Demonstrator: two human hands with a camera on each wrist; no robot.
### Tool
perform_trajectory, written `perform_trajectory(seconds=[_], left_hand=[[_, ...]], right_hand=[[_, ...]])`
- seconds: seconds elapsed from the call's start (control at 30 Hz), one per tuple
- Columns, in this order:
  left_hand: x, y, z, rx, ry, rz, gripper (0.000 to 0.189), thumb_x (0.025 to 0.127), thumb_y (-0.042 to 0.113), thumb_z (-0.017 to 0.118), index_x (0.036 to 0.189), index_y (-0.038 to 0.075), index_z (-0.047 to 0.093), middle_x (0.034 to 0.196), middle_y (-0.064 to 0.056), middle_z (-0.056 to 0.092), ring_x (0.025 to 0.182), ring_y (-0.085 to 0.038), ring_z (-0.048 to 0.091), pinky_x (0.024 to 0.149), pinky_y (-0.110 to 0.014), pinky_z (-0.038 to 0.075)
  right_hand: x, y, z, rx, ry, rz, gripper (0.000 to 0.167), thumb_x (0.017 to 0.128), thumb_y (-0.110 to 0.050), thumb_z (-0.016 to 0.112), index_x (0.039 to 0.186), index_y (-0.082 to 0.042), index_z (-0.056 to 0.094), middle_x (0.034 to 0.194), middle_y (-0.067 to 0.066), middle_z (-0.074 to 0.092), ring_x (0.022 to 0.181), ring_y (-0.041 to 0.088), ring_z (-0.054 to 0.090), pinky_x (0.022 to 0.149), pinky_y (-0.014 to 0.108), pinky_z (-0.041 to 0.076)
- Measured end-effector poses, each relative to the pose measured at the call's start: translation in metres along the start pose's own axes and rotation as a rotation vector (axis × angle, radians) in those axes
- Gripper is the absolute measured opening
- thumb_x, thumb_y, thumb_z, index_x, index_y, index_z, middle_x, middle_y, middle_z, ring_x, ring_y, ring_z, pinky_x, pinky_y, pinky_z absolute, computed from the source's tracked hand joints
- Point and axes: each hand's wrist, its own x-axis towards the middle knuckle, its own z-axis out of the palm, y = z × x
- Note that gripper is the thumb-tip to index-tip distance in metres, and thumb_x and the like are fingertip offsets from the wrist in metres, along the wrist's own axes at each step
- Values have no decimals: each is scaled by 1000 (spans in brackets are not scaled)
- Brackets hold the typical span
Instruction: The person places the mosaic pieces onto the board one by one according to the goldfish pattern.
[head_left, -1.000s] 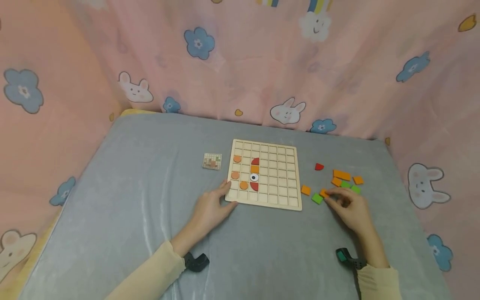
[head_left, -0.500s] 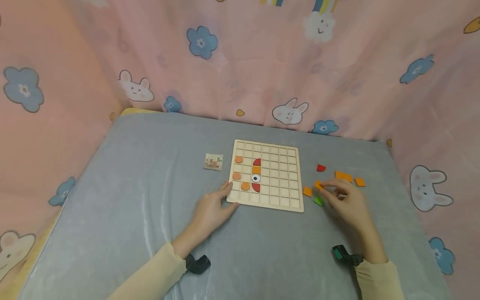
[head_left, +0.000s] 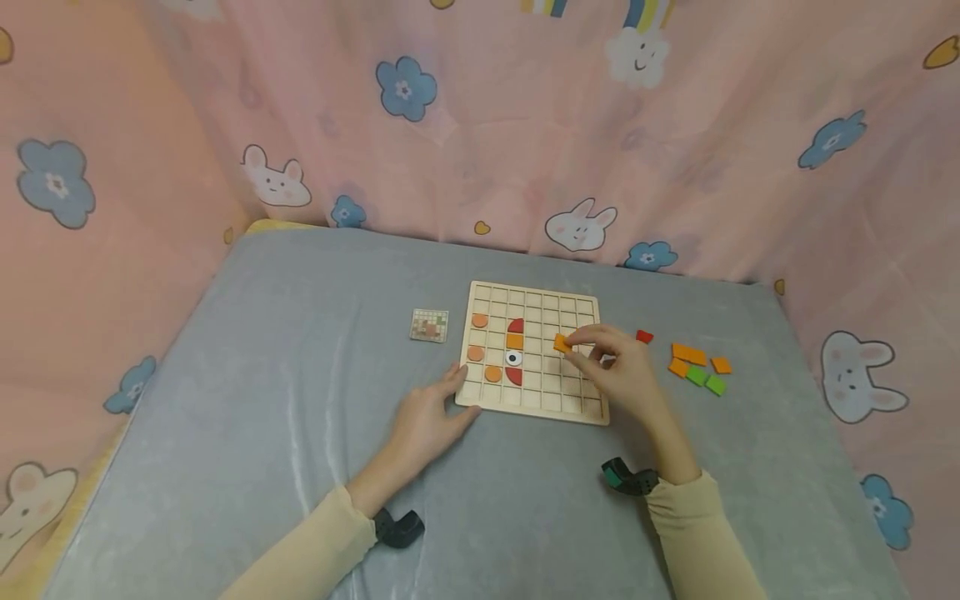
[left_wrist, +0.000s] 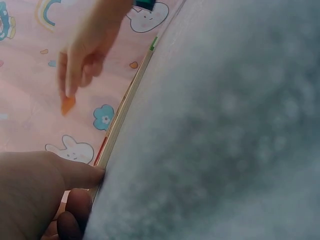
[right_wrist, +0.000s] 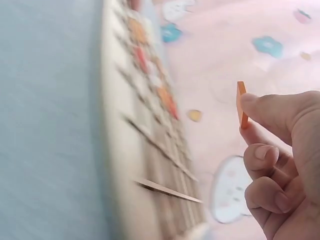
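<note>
My right hand (head_left: 622, 371) pinches a thin orange square tile (head_left: 562, 343) between thumb and fingertips, above the right half of the wooden grid board (head_left: 551, 400). Seen from the right wrist, the tile (right_wrist: 240, 105) stands on edge in the pinch, with the other fingers curled. My left hand (head_left: 427, 421) holds the board's near left corner, thumb (left_wrist: 85, 172) along the front edge and fingers at the left side. On the board lie several orange discs (head_left: 476, 353), an orange square (head_left: 514, 342), a white eye disc (head_left: 513, 357) and two red rounded pieces (head_left: 513, 377).
Right of the board lie a red piece (head_left: 644, 337), several orange tiles (head_left: 688, 354) and green tiles (head_left: 716, 384). A small printed pattern card (head_left: 429, 325) lies left of the board. A pink patterned curtain (head_left: 480, 150) hangs behind the grey-covered table (head_left: 337, 283).
My right hand has picked up the orange tile from beside the loose pieces and carried it left over the board. The left hand stays at the board's corner.
</note>
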Motion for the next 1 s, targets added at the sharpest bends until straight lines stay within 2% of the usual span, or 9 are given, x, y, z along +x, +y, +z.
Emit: perform_trajectory(seconds=[0.17,0.33,0.53,0.77,1.0], left_hand=[[1,1,1,-12,-2,-14,65,93,27,83,150,6,59,156,-13,53,141,-36,52,109,-51,52],[2,0,2,-7,2,-13,65,93,28,83,150,6,60,156,-13,53,141,-36,52,109,-52,52],[0,-1,1,0,-4,-8,66,93,27,83,150,5,60,156,-13,53,141,-36,52,109,-51,52],[-2,-1,0,13,-6,-12,66,93,28,84,150,6,60,155,-13,54,140,-36,52,108,-51,53],[0,-1,1,18,0,-12,67,93,29,84,150,7,59,156,-12,53,140,-37,53,107,-51,53]], right_hand=[[-5,7,25,19,-77,-52,16,89,1,83,103,-6,81,109,11,76,67,10,56,59,23,47],[-10,14,39,33,-112,-96,15,87,1,84,101,-5,81,106,11,76,68,8,55,59,23,46],[-16,21,46,81,-112,-106,16,87,3,84,100,-5,81,105,11,76,62,6,51,53,21,42],[-18,22,50,133,-91,-175,17,85,6,84,98,-4,81,103,14,76,57,8,48,50,20,39],[-17,21,48,85,-90,-187,15,85,5,85,97,-3,82,105,11,76,59,3,49,52,17,41]])
